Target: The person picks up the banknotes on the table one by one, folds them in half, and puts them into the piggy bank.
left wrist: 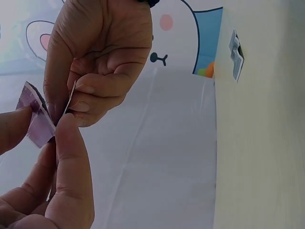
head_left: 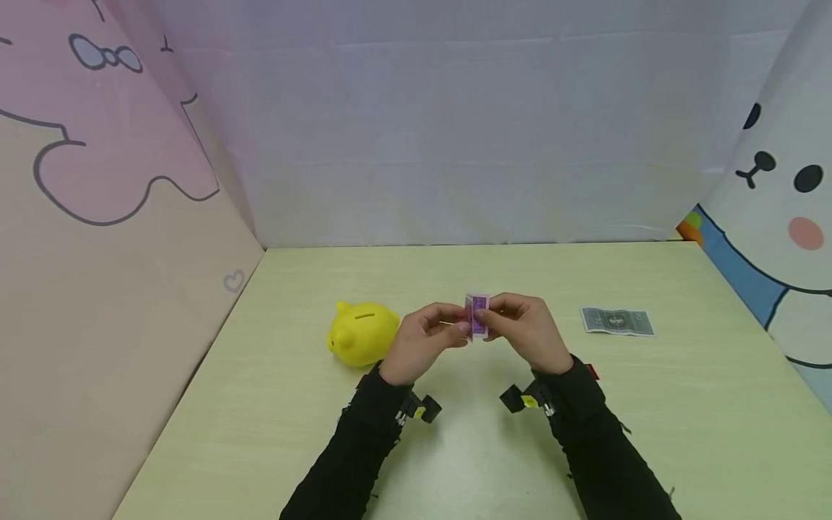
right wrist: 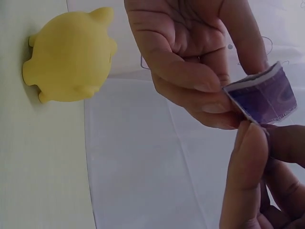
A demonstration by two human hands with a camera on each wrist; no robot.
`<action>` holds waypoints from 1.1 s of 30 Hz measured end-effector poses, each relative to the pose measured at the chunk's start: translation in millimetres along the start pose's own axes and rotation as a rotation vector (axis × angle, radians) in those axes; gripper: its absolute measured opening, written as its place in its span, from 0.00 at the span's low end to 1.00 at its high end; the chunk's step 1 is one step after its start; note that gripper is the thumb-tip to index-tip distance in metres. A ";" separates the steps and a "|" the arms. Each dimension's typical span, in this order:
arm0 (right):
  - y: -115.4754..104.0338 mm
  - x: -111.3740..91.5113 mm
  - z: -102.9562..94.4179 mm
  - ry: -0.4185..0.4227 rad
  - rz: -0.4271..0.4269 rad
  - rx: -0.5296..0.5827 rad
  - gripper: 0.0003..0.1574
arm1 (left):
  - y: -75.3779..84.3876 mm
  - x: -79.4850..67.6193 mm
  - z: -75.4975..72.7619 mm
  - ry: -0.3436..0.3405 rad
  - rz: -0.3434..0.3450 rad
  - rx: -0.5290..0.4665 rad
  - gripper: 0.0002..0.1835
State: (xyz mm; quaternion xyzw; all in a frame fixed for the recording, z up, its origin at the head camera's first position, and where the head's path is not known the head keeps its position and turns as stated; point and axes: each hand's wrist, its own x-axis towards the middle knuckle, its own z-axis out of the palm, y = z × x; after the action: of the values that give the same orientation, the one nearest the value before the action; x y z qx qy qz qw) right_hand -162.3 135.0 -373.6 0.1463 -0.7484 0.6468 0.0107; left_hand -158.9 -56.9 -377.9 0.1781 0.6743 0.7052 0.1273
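Both hands hold a small purple folded banknote (head_left: 479,315) up above the table. The left hand (head_left: 425,339) pinches its left side between thumb and fingers, and the right hand (head_left: 528,331) pinches its right side, thumb across the front. Seen from the right wrist, the purple note (right wrist: 267,98) is creased, with one part standing out at an angle. In the left wrist view the fingertips of both hands meet at the fold. A yellow piggy bank (head_left: 362,334) with a slot on top stands just left of the left hand.
A grey-green banknote (head_left: 617,321) with fold creases lies on the pale table (head_left: 468,462) to the right of the hands. White cloth (head_left: 481,144) hangs behind the table, with cartoon-printed cloths at both sides. Each wrist carries a small black camera.
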 end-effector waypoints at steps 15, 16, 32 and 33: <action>2.8 -0.4 2.1 -0.018 -0.027 -0.011 0.11 | -3.4 0.0 2.2 -0.006 0.026 -0.017 0.15; 2.9 -0.5 2.1 -0.019 -0.030 -0.011 0.11 | -3.3 -0.1 2.3 -0.004 0.027 -0.014 0.15; 0.0 -1.1 -1.5 -0.050 -0.007 -0.002 0.17 | -2.6 0.6 1.7 0.041 0.022 0.037 0.13; 0.2 -1.0 -2.2 -0.045 -0.003 -0.001 0.18 | -2.7 0.7 1.8 0.045 0.021 0.042 0.13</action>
State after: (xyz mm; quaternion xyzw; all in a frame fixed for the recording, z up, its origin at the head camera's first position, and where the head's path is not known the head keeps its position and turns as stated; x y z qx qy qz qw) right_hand -161.8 137.4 -373.6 0.1620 -0.7484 0.6431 -0.0050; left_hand -159.0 -54.9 -380.5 0.1722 0.6898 0.6959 0.1009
